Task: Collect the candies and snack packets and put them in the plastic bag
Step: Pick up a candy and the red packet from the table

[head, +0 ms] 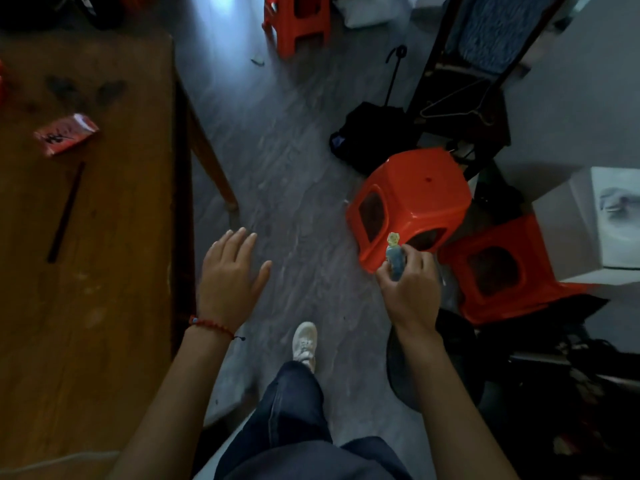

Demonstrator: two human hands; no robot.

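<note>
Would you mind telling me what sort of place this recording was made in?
Probably a lived-in room of a home, used for eating and storage: a brown wooden table holding a red snack packet, red plastic stools on the grey floor, and a black bag beside a wire hanger.

A brown wooden table (104, 271) fills the frame's left, a dark thin stick (65, 213) lying on it. Three red plastic stools (412, 202) stand on the grey floor (294, 168) at right and top.

Both bare forearms reach forward. The left hand (231, 271) is flat, palm down, fingers straight and slightly spread, a red bracelet (211, 325) at its wrist. The right hand (410, 284) is curled, fingers pinching a small candy (394, 258) upright.
</note>
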